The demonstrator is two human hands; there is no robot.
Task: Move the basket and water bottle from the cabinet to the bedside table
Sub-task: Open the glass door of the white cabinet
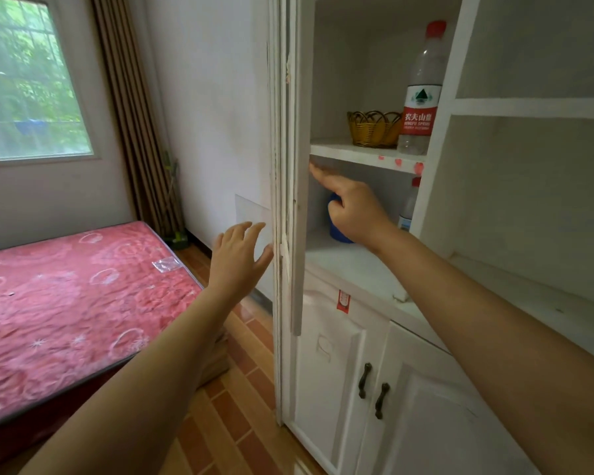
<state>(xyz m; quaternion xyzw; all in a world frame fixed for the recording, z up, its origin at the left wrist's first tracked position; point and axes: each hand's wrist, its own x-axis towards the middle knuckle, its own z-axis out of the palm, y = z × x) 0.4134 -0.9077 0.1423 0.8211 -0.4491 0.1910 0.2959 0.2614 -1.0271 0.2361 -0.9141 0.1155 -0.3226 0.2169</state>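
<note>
A small yellow wicker basket [373,129] stands on the upper shelf of the white cabinet [364,150]. Right beside it, touching or nearly so, stands a clear water bottle [420,94] with a red cap and red label. My right hand [350,204] is raised below that shelf, fingers stretched toward the cabinet's left inner edge, holding nothing. My left hand [239,253] hovers open with fingers spread just left of the cabinet's open door edge [285,200]. No bedside table is in view.
A blue object [336,231] and a second bottle [408,209] sit on the lower shelf behind my right hand. Closed cabinet doors with dark handles [364,380] are below. A bed with a red mattress [72,299] lies to the left, with a window and curtain beyond.
</note>
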